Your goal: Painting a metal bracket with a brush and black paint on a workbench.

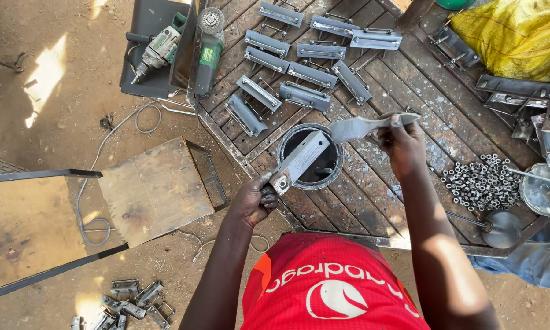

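Metal bar (299,162) sits angled over paint tin (311,156), left hand (254,200) fingers clamped on its lower end; looks stiff, light-ish, likely slick w/ wet grey paint, so grip the bare end. Right hand (402,143) pinches brush (360,127)

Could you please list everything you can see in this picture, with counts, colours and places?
metal bracket: one, grey, in left hand over the can
paint can: one, black inside, on the table
brush: one, grey, in right hand
painted brackets: about eleven, grey, on the wooden table
nuts: a pile, silver, table right
drill: one, grey-green, top left
grinder: one, green, beside drill
sack: one, yellow, top right
left hand
right hand
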